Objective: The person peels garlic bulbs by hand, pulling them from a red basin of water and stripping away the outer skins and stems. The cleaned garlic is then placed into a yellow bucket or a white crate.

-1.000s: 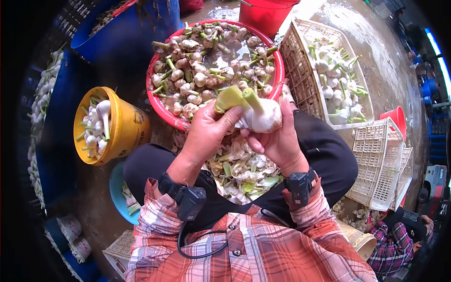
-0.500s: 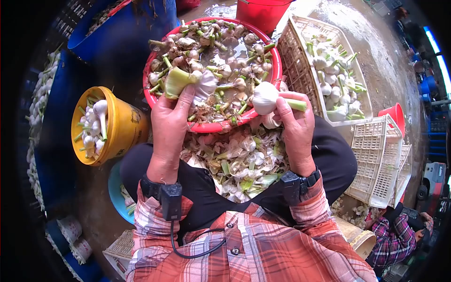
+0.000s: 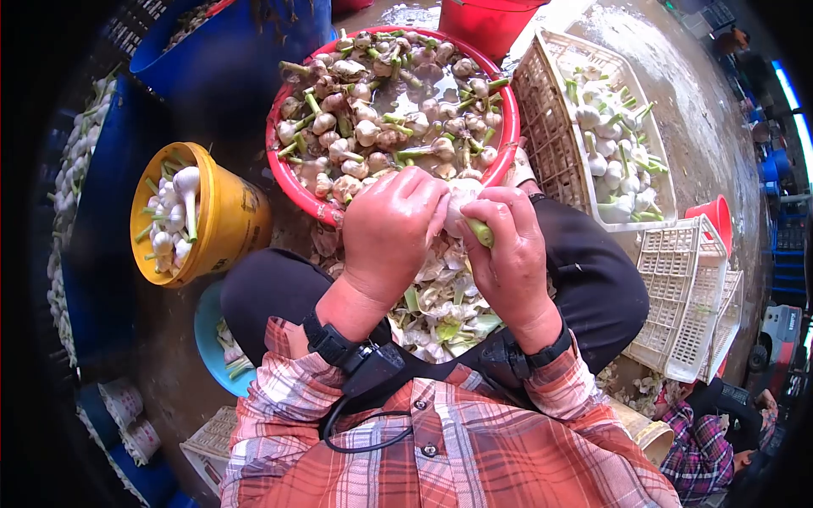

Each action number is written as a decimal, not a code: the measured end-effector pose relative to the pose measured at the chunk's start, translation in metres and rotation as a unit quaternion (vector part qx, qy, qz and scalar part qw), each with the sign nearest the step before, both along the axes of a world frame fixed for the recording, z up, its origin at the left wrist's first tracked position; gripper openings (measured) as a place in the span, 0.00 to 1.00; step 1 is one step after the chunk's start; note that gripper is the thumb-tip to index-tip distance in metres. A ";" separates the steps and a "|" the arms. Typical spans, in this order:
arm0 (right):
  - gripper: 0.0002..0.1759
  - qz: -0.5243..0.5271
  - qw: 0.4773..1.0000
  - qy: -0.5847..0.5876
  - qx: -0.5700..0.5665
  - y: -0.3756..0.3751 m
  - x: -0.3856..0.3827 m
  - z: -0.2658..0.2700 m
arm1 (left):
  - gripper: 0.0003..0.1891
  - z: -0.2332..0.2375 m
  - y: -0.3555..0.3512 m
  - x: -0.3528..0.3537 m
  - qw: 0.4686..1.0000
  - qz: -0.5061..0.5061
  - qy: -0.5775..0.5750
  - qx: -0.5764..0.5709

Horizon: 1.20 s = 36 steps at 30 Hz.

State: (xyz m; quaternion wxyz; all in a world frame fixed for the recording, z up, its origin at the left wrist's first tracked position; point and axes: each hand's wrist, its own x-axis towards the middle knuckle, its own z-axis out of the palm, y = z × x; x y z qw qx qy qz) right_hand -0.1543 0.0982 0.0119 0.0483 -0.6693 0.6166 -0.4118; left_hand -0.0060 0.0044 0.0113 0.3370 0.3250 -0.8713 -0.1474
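Note:
A white garlic bulb [image 3: 458, 203] with a short green stem sits between my two hands, above the peel pile and near the tub's front rim. My right hand [image 3: 511, 254] is closed around it, the cut stem end poking out between thumb and fingers. From the other side my left hand [image 3: 391, 233] pinches the bulb's edge, knuckles up; its fingertips are partly hidden. Beyond them, a red tub [image 3: 298, 196] holds many unpeeled, dirty garlic bulbs [image 3: 367, 132] in murky water. Loose garlic skins [image 3: 440, 317] lie heaped below my hands, between my knees.
On the left stand a yellow bucket [image 3: 222, 222] of clean garlic and a blue basin [image 3: 209, 326]. To the right are a cream crate [image 3: 542, 110] of white bulbs and stacked crates [image 3: 673, 288]. A red bucket [image 3: 487, 25] stands behind the tub; another person [image 3: 699, 436] sits lower right.
The peeled-off skin and green sheath have left my left hand. That hand has moved right and down onto the bulb, while my right hand has brought it lower and turned its stem toward me.

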 end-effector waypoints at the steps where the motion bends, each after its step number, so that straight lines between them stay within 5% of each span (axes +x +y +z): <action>1: 0.22 -0.002 1.000 0.003 -0.003 0.002 0.001 0.001 | 0.05 -0.001 -0.003 0.001 1.000 0.004 -0.006 0.013; 6: 0.23 -0.015 1.000 0.020 -0.013 0.002 -0.003 0.006 | 0.04 -0.001 0.005 0.001 0.994 -0.001 0.069 0.084; 9: 0.16 -0.022 0.998 0.057 -0.018 -0.002 0.002 0.006 | 0.03 -0.001 0.007 -0.001 0.998 0.012 0.034 0.043; 14: 0.19 -0.008 0.999 0.046 -0.014 0.003 -0.002 0.002 | 0.04 -0.002 0.007 -0.003 1.000 0.013 -0.019 0.012; 19: 0.21 0.049 0.996 -0.069 0.009 0.010 -0.011 0.013 | 0.06 -0.007 -0.012 0.008 0.994 0.061 0.010 0.092; 26: 0.19 0.081 0.994 -0.057 0.049 0.026 -0.031 0.016 | 0.09 -0.005 -0.021 0.026 0.979 0.090 -0.024 0.179; 28: 0.19 0.083 0.994 -0.054 0.044 0.027 -0.033 0.019 | 0.15 -0.003 -0.013 0.018 0.832 -0.010 0.225 0.506; 29: 0.19 0.078 0.995 -0.042 0.041 0.027 -0.033 0.018 | 0.23 -0.001 -0.008 0.014 0.806 -0.069 0.234 0.539; 34: 0.17 0.111 0.991 -0.028 0.063 0.029 -0.036 0.027 | 0.11 -0.016 -0.013 0.008 0.860 -0.046 0.176 0.476; 36: 0.13 0.138 0.970 -0.190 0.065 0.032 -0.039 0.029 | 0.08 -0.025 -0.018 0.010 0.892 -0.029 0.164 0.420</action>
